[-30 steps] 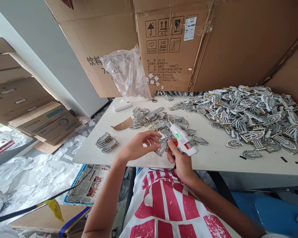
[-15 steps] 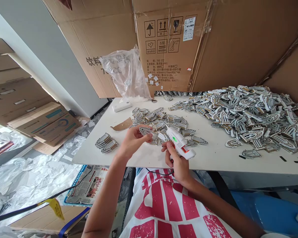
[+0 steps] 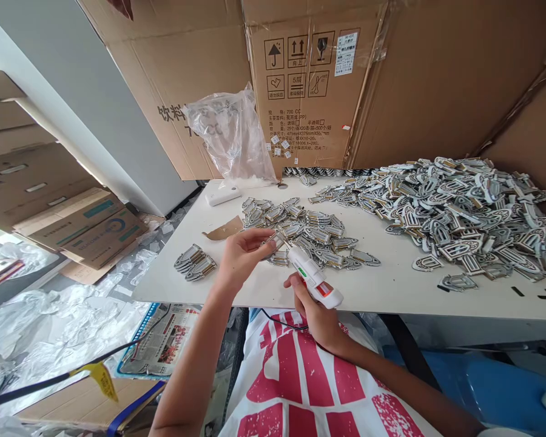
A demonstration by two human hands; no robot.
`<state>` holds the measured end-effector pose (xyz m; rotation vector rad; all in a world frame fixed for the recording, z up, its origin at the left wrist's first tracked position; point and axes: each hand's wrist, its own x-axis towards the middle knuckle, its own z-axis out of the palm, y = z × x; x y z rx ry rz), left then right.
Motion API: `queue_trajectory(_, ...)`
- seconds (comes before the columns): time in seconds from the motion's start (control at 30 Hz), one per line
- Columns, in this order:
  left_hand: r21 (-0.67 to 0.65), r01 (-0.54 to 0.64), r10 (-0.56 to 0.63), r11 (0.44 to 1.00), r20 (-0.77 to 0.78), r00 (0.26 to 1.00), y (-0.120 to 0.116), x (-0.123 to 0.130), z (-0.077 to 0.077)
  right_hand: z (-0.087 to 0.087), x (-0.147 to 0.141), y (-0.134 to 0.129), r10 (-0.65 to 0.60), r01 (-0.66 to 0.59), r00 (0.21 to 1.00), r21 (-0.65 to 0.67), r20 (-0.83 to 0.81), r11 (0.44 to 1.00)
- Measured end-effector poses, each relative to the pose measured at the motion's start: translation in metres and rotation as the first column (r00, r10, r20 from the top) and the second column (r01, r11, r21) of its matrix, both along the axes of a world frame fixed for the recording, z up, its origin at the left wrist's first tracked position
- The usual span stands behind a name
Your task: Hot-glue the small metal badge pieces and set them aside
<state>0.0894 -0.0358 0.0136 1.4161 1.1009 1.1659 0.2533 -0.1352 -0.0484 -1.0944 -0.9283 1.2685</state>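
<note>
My left hand [image 3: 242, 258] pinches a small grey arch-shaped plastic piece [image 3: 278, 238] between thumb and fingers above the table; the hand partly hides it. My right hand [image 3: 317, 312] is wrapped round a white glue gun [image 3: 310, 272] with a green light and an orange-red patch. The gun's nozzle points up and left, at or very close to the piece; I cannot tell whether they touch. Just beyond both hands lies a loose pile of similar pieces [image 3: 318, 227]. A small neat group of these pieces [image 3: 195, 263] rests left of my left hand.
A large heap of the same pieces [image 3: 473, 212] covers the right of the white table [image 3: 382, 291]. Tall cardboard [image 3: 313, 133] stands behind. A clear plastic bag [image 3: 236, 136], a white box-like object [image 3: 222, 195] and a cardboard scrap [image 3: 222, 229] are at the back left.
My right hand has brought the glue gun left and slightly down, its nozzle now at the piece. My left hand has turned the piece, so it shows more edge-on.
</note>
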Motion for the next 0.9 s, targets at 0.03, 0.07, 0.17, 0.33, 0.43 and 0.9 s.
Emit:
queue_trajectory(0.03, -0.003, -0.003, 0.003, 1.000, 0.004, 1.000, -0.001, 0.000, 0.000, 0.000, 0.000, 0.000, -0.003, 0.003, 1.000, -0.001, 0.002, 1.000)
queue_trajectory(0.07, -0.002, -0.007, 0.007, 1.000, 0.007, 1.000, -0.002, 0.001, 0.001, 0.000, 0.000, 0.001, -0.005, 0.005, 1.000, 0.000, 0.005, 1.000)
queue_trajectory(0.17, 0.004, -0.012, 0.012, 1.000, 0.013, 1.000, -0.003, 0.001, 0.002, 0.000, 0.000, 0.001, -0.010, 0.010, 1.000, 0.009, 0.010, 1.000)
queue_trajectory(0.33, 0.006, -0.016, 0.016, 1.000, 0.009, 1.000, -0.007, 0.003, 0.005, -0.001, 0.001, 0.000, -0.016, 0.016, 1.000, 0.030, 0.014, 0.999)
queue_trajectory(0.43, 0.006, -0.027, 0.026, 1.000, 0.030, 0.999, -0.008, 0.005, 0.006, -0.006, 0.001, -0.001, -0.030, 0.028, 0.999, 0.053, 0.041, 0.998)
queue_trajectory(0.9, -0.027, -0.067, 0.068, 0.997, 0.030, 0.997, -0.013, 0.010, 0.010, -0.009, 0.000, 0.002, -0.088, 0.088, 0.996, -0.003, -0.012, 0.996)
